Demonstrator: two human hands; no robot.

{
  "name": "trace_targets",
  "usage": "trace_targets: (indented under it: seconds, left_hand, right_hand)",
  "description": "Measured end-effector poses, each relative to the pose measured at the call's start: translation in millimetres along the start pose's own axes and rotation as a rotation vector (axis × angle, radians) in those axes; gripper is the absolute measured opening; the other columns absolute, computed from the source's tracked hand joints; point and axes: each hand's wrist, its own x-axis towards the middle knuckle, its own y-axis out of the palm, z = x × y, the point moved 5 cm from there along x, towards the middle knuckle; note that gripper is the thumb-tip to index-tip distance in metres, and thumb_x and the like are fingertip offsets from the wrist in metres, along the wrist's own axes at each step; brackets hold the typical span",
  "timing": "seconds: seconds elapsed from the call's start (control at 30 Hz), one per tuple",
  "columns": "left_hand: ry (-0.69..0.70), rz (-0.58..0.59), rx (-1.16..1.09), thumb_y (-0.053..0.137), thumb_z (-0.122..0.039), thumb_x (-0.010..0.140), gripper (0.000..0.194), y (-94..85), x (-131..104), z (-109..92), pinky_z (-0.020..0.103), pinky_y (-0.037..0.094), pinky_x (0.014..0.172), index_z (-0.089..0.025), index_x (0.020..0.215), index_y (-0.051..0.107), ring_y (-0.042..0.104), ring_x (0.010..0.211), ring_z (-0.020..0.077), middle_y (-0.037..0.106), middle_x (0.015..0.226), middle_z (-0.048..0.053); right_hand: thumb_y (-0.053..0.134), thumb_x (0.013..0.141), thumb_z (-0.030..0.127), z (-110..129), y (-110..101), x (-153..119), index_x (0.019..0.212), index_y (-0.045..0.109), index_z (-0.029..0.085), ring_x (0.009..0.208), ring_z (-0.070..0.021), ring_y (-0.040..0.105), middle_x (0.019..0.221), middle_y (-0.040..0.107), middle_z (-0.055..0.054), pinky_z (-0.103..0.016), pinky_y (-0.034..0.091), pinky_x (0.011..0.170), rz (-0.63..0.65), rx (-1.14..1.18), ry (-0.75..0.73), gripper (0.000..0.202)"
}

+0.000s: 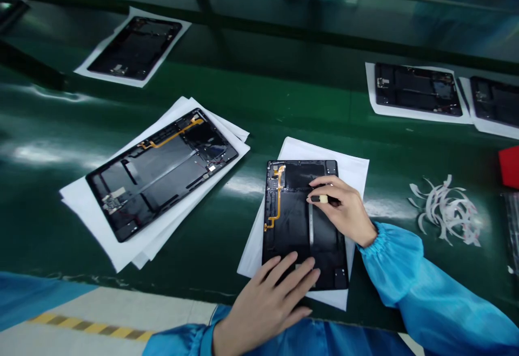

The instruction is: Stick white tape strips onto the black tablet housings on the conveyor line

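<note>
A black tablet back housing (295, 221) lies on white paper (352, 161) in front of me, its inner side up, with an orange flex cable (279, 199) along its left side. My left hand (271, 296) rests over the housing's lower edge, fingers spread and holding nothing. Above the housing's upper right part, my right hand (344, 205) is closed in a pinch. Between its fingers shows a small black and cream cylindrical piece (319, 199); its exact kind is unclear. The palm and fingers hide part of the housing's right side.
Left of me, another tablet housing (162, 167) lies on stacked white sheets (93, 226). More housings on paper sit farther back, at left (135, 48) and right (417, 90). Curled white strips (448, 210) are heaped at the right, near a red object (508, 167).
</note>
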Motion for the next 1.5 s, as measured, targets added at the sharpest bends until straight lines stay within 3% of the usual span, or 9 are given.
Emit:
trace_targets:
  seconds: [0.13, 0.37, 0.57, 0.8, 1.0, 1.5]
  left_hand:
    - [0.048, 0.018, 0.007, 0.044, -0.051, 0.098, 0.042, 2.0, 0.1, -1.5, 0.03, 0.032, 0.099, -0.029, 0.131, 0.059, 0.045, 0.121, 0.0181, 0.046, 0.148, -0.012]
    - [0.047, 0.017, -0.027, 0.046, -0.051, 0.098, 0.043, 2.0, 0.6, -0.7, 0.032, 0.031, 0.1, -0.028, 0.133, 0.057, 0.046, 0.122, 0.0187, 0.056, 0.14, -0.011]
    - [0.03, 0.003, -0.04, 0.047, -0.053, 0.097, 0.045, -1.3, 3.1, 0.3, 0.033, 0.028, 0.103, -0.027, 0.133, 0.057, 0.046, 0.122, 0.0193, 0.062, 0.133, -0.009]
    - [0.046, 0.037, -0.023, 0.043, -0.051, 0.099, 0.045, -0.1, 3.2, 0.2, 0.033, 0.026, 0.106, -0.027, 0.134, 0.056, 0.045, 0.123, 0.0192, 0.059, 0.136, -0.006]
    - [0.037, 0.027, -0.004, 0.046, -0.053, 0.097, 0.046, -1.1, 2.6, -0.3, 0.03, 0.032, 0.101, -0.026, 0.131, 0.059, 0.046, 0.124, 0.018, 0.055, 0.141, -0.005]
    - [0.027, 0.033, -0.036, 0.044, -0.05, 0.098, 0.04, 1.3, 2.1, -0.7, 0.032, 0.033, 0.099, -0.026, 0.125, 0.062, 0.047, 0.124, 0.0197, 0.056, 0.14, -0.005]
  right_hand:
    - [0.063, 0.085, 0.008, -1.5, 1.1, 1.2, 0.088, 0.071, 0.02, 0.094, -0.0176, 0.067, 0.107, 0.068, -0.005, -0.025, 0.054, 0.064, -0.011, -0.022, 0.019, 0.015]
    - [0.062, 0.085, 0.008, -0.5, 3.3, 2.4, 0.087, 0.071, 0.021, 0.088, -0.0164, 0.067, 0.105, 0.069, -0.005, -0.025, 0.053, 0.063, -0.007, -0.061, 0.019, 0.016]
    - [0.058, 0.085, 0.005, 0.5, 4.4, 2.1, 0.086, 0.071, 0.02, 0.091, -0.0167, 0.067, 0.105, 0.069, -0.005, -0.026, 0.054, 0.067, -0.005, -0.085, 0.005, 0.02]
    - [0.052, 0.079, -0.002, -3.2, 6.0, 1.6, 0.088, 0.07, 0.02, 0.096, -0.0172, 0.067, 0.106, 0.069, -0.005, -0.028, 0.056, 0.077, -0.001, -0.099, -0.006, 0.03]
    - [0.048, 0.075, -0.002, -4.6, 6.2, 0.4, 0.088, 0.07, 0.022, 0.099, -0.0182, 0.067, 0.107, 0.069, -0.004, -0.033, 0.055, 0.088, -0.011, -0.094, -0.01, 0.035]
    - [0.047, 0.073, -0.004, -3.8, 7.4, -0.3, 0.091, 0.069, 0.019, 0.102, -0.0182, 0.066, 0.109, 0.068, -0.007, -0.032, 0.055, 0.09, 0.018, -0.106, -0.017, 0.036]
